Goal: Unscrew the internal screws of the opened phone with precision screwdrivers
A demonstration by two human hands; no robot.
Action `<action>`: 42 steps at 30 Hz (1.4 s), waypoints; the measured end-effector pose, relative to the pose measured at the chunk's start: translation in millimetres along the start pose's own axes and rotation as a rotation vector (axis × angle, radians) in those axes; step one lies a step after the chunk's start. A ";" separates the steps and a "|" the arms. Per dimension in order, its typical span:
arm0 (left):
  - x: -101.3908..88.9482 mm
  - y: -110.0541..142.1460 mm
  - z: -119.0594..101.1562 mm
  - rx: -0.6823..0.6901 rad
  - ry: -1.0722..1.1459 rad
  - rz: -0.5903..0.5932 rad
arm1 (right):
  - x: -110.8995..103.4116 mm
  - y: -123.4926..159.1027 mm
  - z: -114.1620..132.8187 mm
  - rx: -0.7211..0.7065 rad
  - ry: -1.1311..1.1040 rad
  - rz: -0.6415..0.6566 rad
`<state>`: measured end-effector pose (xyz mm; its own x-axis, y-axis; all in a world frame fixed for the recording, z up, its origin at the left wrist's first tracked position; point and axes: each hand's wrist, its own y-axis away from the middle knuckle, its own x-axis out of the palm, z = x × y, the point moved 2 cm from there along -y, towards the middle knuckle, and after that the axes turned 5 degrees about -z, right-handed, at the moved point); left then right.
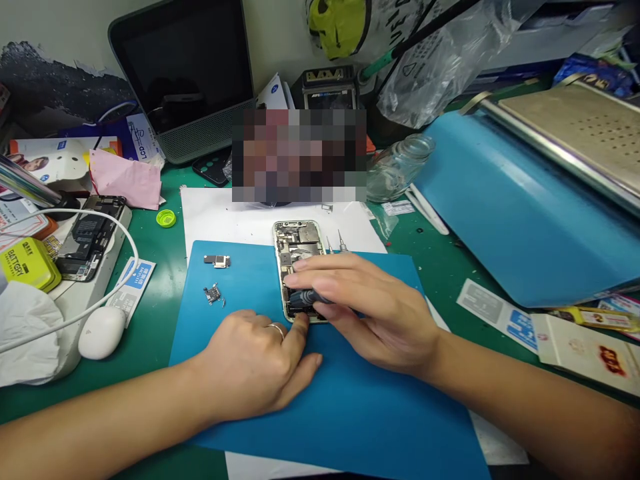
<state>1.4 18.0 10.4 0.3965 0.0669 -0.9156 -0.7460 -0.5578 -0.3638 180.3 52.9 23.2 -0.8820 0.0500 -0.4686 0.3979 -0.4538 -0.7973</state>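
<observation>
An opened smartphone (309, 235) lies on a blue mat (310, 427) with its inner parts bare. My left hand (255, 363) rests at its lower end, the index fingertip touching the bottom edge. The thumb stands apart, the other fingers are curled, and nothing shows in the grasp. Over the phone's lower half is my right hand (385, 310), closed on a dark, rounded tool (301, 298). Its blunt end meets the phone; my fingers hide the remainder, so its kind is unclear. Left of the phone lie a small metal part (217, 261) and a small circuit piece (213, 293).
Two thin metal tips (342, 241) stick out behind my right hand. A glass jar (400, 167) lies tilted at the back. Leftward are another opened phone (90, 237), a white rounded case (103, 333) and a looping cable (131, 233). A screen (185, 67) stands behind.
</observation>
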 end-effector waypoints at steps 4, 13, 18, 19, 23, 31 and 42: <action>0.4 0.5 -0.2 -0.002 -0.006 0.014 | 0.1 1.2 -2.4 0.029 0.039 -0.014; -1.2 -0.5 -0.2 -0.010 0.017 -0.011 | -3.5 1.0 2.0 -0.021 0.060 0.022; -1.2 -0.9 -0.4 -0.014 0.014 -0.018 | -5.1 0.7 1.1 -0.055 0.089 0.011; -1.0 -0.6 -0.4 -0.013 0.015 -0.017 | -5.2 0.8 1.1 -0.054 0.090 0.006; -1.4 0.3 -0.5 -0.007 0.025 -0.037 | -4.2 0.7 2.0 -0.042 0.082 0.006; -2.7 0.7 -1.6 0.019 0.011 -0.104 | -5.3 1.5 1.6 -0.030 0.085 0.007; -2.5 -0.8 -1.4 -0.033 -0.019 0.036 | -8.4 0.1 3.7 -0.011 0.094 0.035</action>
<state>1.7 17.2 13.2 0.3595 0.0621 -0.9311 -0.7410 -0.5874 -0.3253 186.9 49.1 28.5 -0.8404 0.1177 -0.5290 0.4310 -0.4468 -0.7840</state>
